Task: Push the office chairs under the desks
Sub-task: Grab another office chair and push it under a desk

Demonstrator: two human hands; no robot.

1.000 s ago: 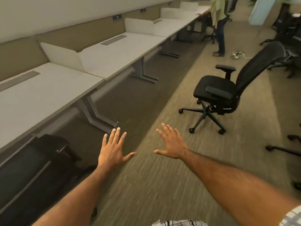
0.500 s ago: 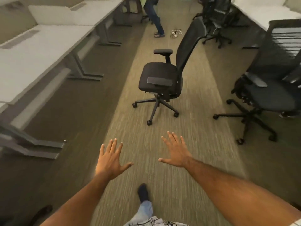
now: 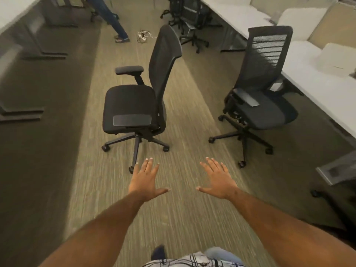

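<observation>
A black office chair (image 3: pixel 134 105) stands in the middle of the carpeted aisle, its seat facing left and its mesh back to the right. A second dark mesh-backed chair (image 3: pixel 264 97) stands to its right, beside the white desks (image 3: pixel 317 87) along the right side. My left hand (image 3: pixel 145 180) is held out flat with fingers spread, just short of the black chair's base. My right hand (image 3: pixel 218 180) is also spread and empty, between the two chairs. Neither hand touches a chair.
Desk legs (image 3: pixel 23 112) of the left row stand on the dark carpet at left. A person's legs (image 3: pixel 113 22) and a cable bundle (image 3: pixel 143 34) are far up the aisle. More chairs (image 3: pixel 190 18) stand at the back right. A chair base (image 3: pixel 337 199) sits near right.
The view has swung right and I have walked forward: the black chair is now much closer, and the right-hand chair and desks have come into view. Both hands stay spread and empty.
</observation>
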